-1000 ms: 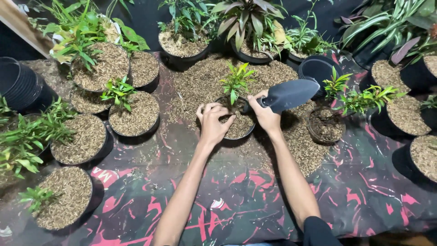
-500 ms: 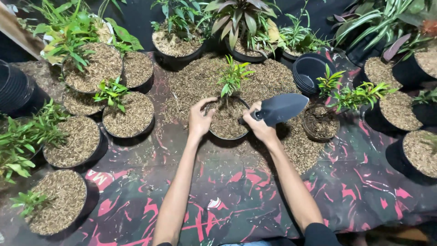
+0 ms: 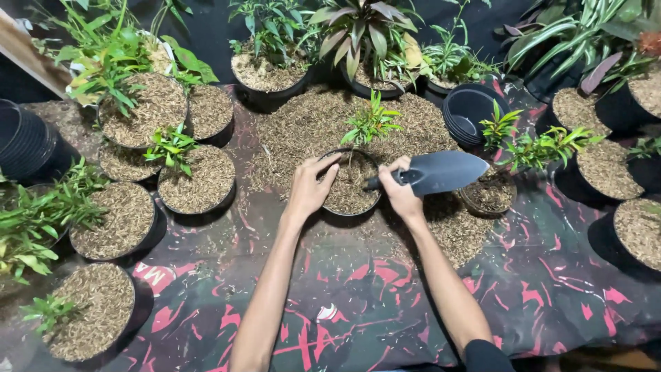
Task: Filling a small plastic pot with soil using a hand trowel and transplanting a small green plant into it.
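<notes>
A small black pot [image 3: 349, 187] filled with brown husk stands in the middle, with a green seedling [image 3: 370, 122] upright in it. My left hand [image 3: 310, 186] grips the pot's left rim, fingers curled over the edge. My right hand [image 3: 398, 193] is at the pot's right rim and holds a dark grey trowel [image 3: 441, 171] by its handle. The trowel's blade points right and lies flat above the husk pile [image 3: 310, 124].
Several husk-filled black pots with green plants stand at left, e.g. one pot [image 3: 198, 180], and more at right [image 3: 606, 169]. A stack of empty black pots [image 3: 470, 110] sits behind the trowel, another stack [image 3: 24, 141] at far left. Black sheet with red marks [image 3: 358, 303] lies nearest me.
Both hands have stayed on the pot; the left hand's fingers have closed further over the rim. The trowel blade has swung slightly lower and flatter on the right.
</notes>
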